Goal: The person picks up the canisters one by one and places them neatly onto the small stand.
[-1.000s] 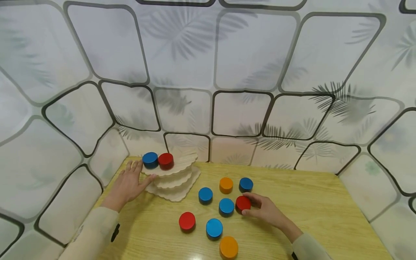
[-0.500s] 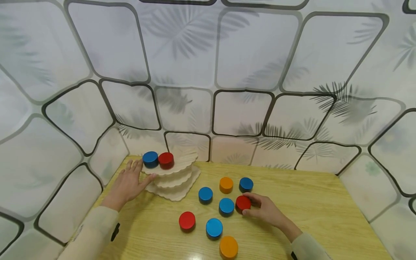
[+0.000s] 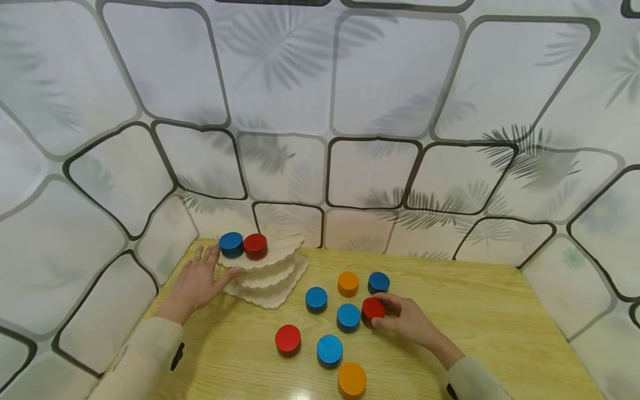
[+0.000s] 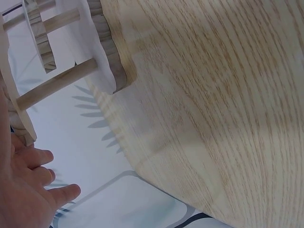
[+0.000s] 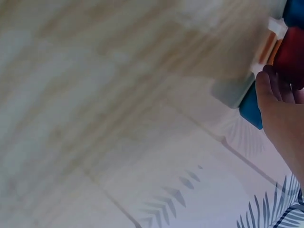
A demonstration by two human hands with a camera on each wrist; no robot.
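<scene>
My right hand (image 3: 407,321) pinches a red round block (image 3: 373,309) between thumb and fingers. In the right wrist view the red block (image 5: 290,58) shows at the right edge, against the fingers. Close by are a light blue block (image 3: 348,318) and a dark blue block (image 3: 378,283). At the left, my left hand (image 3: 197,280) touches the edge of a scalloped, tiered wooden stand (image 3: 287,247), fingers spread and thumb out. A blue block (image 3: 231,245) and another red block (image 3: 255,246) sit on its top tier. The left wrist view shows the stand's posts (image 4: 57,85) and tiers.
More round blocks stand on the wooden table (image 3: 450,289): orange (image 3: 348,284), blue (image 3: 316,300), red (image 3: 288,340), light blue (image 3: 329,350) and orange (image 3: 352,380). A patterned wall (image 3: 375,172) rises behind the table and along both sides.
My right hand and the red block in it have shifted very slightly upward in the head view. The left hand stays in place at the stand.
</scene>
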